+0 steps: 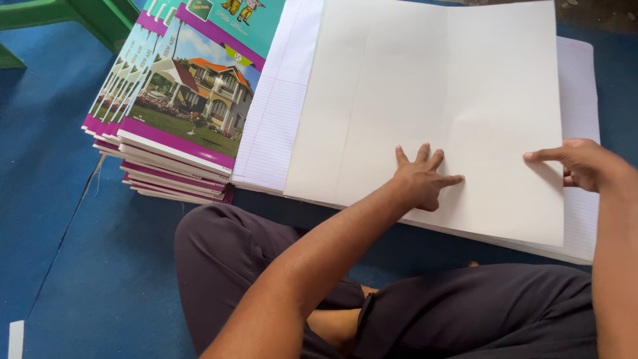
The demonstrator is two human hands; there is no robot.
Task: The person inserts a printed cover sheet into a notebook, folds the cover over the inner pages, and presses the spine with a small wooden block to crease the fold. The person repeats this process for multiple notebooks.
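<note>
Head view: blue floor mat (pixel 73 219) underneath, green chair leg (pixel 73 13) at eleven o'clock. Large white sheet (pixel 425 86) laid over ruled paper stack (pixel 272 113), fold lines visible, folding apparently unfinished. Covered exercise books (pixel 176 126) piled at nine o'clock. Left hand (pixel 420 181) pressing flat, fingers apart; right hand (pixel 579 163) pinching sheet's three o'clock edge.

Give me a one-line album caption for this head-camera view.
Seated person's left hand presses a blank white sheet; right hand steadies its edge beside stacked notebooks.
</note>
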